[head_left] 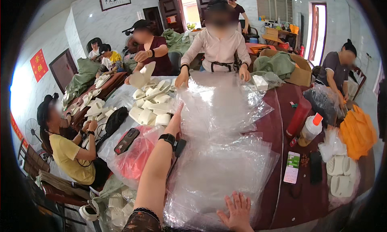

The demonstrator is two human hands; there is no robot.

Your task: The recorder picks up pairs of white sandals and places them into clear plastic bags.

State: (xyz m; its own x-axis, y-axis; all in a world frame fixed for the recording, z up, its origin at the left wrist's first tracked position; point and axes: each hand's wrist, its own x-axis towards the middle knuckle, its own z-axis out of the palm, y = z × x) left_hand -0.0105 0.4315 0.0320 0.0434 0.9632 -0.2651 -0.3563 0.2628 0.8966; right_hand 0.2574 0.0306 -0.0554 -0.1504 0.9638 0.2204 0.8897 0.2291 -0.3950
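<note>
Head camera: a bare left arm, a black watch (167,140) at its wrist, stretches straight out across a worktable, its left hand (175,118) turned edge-on at the left border of the far bags (225,103), while the right hand (238,216) lies palm down at the near end, fingers spread and holding nothing. Dark red cloth covers the table (282,123), which carries white slippers (155,99) to the left, a pink bag (137,155) and, to the right, a lit phone (292,167), a bottle (310,130) and orange bags (358,131). Across from the wearer stands a co-worker (221,50) in a pale top, both hands at the far bags; others sit or stand about the marble-walled room, with a doorway (189,10) open at the back. Clear and flat, the near bags (209,171) lie under the right fingers and stretch forward from them, overlapping the far bags, which lie just beside the left fingers; whether those grip any film cannot be told from this angle.
</note>
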